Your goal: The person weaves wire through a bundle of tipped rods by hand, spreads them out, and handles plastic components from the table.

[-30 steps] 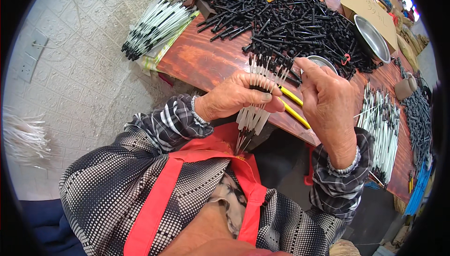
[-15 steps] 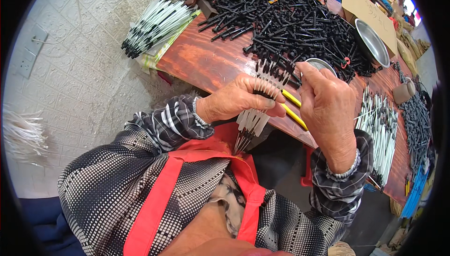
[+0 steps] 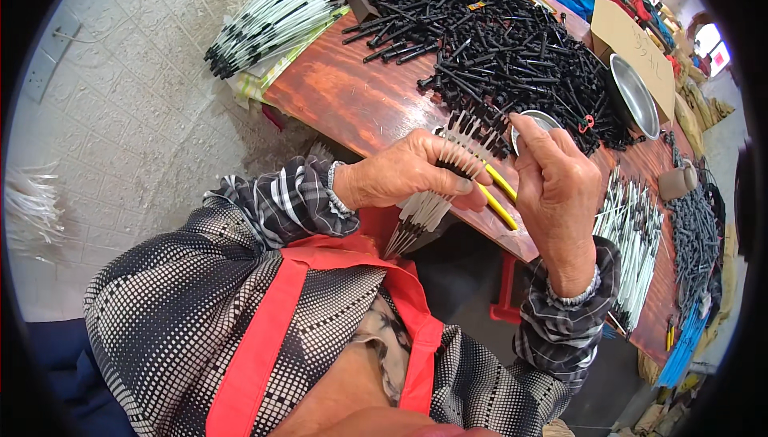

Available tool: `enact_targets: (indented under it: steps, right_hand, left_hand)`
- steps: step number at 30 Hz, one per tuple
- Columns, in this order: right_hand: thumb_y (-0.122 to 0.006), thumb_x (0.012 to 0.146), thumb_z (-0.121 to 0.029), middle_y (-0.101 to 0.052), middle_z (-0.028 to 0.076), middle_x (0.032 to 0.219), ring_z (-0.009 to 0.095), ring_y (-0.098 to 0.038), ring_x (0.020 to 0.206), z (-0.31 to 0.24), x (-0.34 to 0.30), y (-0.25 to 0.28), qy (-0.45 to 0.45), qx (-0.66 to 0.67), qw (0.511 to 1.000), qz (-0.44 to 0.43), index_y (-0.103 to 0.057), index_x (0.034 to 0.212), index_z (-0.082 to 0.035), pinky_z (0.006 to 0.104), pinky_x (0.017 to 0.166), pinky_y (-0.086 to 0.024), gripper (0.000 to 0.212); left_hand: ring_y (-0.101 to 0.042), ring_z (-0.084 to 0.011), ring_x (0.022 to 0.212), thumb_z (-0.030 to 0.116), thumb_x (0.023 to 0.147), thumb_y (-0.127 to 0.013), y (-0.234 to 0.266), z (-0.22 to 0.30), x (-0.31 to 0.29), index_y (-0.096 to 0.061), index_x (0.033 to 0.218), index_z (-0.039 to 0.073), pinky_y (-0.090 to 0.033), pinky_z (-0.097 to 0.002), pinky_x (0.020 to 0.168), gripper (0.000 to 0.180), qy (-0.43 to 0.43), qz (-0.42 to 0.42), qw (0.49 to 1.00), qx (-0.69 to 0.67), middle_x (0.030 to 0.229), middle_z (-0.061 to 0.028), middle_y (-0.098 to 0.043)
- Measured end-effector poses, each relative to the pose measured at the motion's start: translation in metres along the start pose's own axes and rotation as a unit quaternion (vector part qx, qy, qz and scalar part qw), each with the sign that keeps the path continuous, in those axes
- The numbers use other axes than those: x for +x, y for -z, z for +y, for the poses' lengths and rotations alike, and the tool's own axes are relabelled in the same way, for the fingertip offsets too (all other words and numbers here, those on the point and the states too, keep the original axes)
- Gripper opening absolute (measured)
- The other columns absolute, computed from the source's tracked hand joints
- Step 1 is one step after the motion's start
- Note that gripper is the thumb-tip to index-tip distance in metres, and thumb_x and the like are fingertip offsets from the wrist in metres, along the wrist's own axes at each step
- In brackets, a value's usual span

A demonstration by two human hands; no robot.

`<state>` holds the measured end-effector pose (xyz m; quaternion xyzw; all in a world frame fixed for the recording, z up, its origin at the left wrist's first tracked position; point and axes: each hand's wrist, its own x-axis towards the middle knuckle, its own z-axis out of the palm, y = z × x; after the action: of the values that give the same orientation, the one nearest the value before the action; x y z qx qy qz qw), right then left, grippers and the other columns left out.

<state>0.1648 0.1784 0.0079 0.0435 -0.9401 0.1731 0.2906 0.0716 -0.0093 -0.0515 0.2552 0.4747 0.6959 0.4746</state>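
Observation:
My left hand (image 3: 408, 175) is closed around a bundle of thin white sticks with black tips (image 3: 424, 213), fanned out above and below the fist. My right hand (image 3: 556, 189) is raised beside it, fingers curled toward the top of the bundle, touching the stick ends. Two yellow-handled tools (image 3: 500, 197) lie on the red-brown table (image 3: 360, 101) just under the hands. A big heap of black plastic parts (image 3: 496, 45) covers the table beyond.
A bundle of finished white and black sticks (image 3: 268, 25) lies at the table's far left corner. More white sticks (image 3: 636, 237) lie to the right, near a small metal cup (image 3: 532, 121), a metal bowl (image 3: 636, 93) and a cardboard piece (image 3: 632, 41). Tiled floor lies left.
The right hand has shifted slightly along the bundle's top end. The left hand keeps its grip on the sticks in about the same place.

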Motion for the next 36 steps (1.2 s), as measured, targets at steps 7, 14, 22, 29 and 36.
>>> enact_targets:
  steps: [7,14,22,29,36]
  right_hand:
    - [-0.066,0.083,-0.005,-0.058,0.008,0.074,0.027,-0.062,0.061,-0.002,0.005,0.006,0.002,-0.005,0.999,-0.035,-0.069,0.110,-0.012,0.0398,0.053,-0.047,0.027]
    - [-0.067,0.083,-0.003,-0.057,0.009,0.072,0.027,-0.060,0.059,-0.007,0.005,0.004,-0.002,0.009,1.000,-0.028,-0.071,0.109,-0.009,0.0381,0.054,-0.047,0.028]
    - [-0.067,0.084,-0.002,-0.058,0.011,0.071,0.025,-0.060,0.058,-0.003,0.005,0.000,-0.031,0.092,0.995,-0.023,-0.072,0.107,-0.006,0.0358,0.054,-0.046,0.024]
    - [-0.067,0.084,-0.001,-0.056,0.010,0.068,0.023,-0.056,0.055,-0.001,0.010,0.003,-0.005,0.047,0.998,-0.036,-0.073,0.108,-0.007,0.0336,0.053,-0.045,0.026]
    - [-0.068,0.085,0.000,-0.059,0.008,0.067,0.016,-0.057,0.057,0.010,0.004,-0.004,-0.098,0.238,0.965,-0.042,-0.074,0.106,-0.006,0.0283,0.054,-0.043,0.023]
  left_hand:
    - [-0.071,-0.0225,0.097,-0.003,0.090,-0.063,0.001,0.008,-0.004,-0.069,0.111,-0.004,-0.056,-0.0344,0.092,0.021,0.030,-0.009,0.999,0.017,0.102,-0.0162,-0.073]
    - [-0.070,-0.0202,0.098,-0.003,0.089,-0.063,0.005,0.006,-0.004,-0.069,0.115,-0.004,-0.055,-0.0332,0.092,0.026,0.037,-0.026,0.999,0.014,0.106,-0.0150,-0.072]
    - [-0.071,-0.0168,0.093,0.003,0.091,-0.066,0.005,-0.003,-0.002,-0.069,0.116,-0.002,-0.058,-0.0304,0.084,0.025,0.021,-0.029,0.999,-0.003,0.103,-0.0136,-0.073]
    - [-0.066,-0.0141,0.095,0.001,0.088,-0.068,0.003,0.002,-0.005,-0.071,0.113,-0.002,-0.053,-0.0290,0.087,0.025,0.059,-0.014,0.998,-0.016,0.104,-0.0083,-0.072]
    - [-0.066,-0.0136,0.097,0.000,0.087,-0.069,0.004,0.000,-0.001,-0.071,0.111,-0.003,-0.052,-0.0282,0.089,0.025,0.006,-0.058,0.998,0.019,0.104,-0.0081,-0.072]
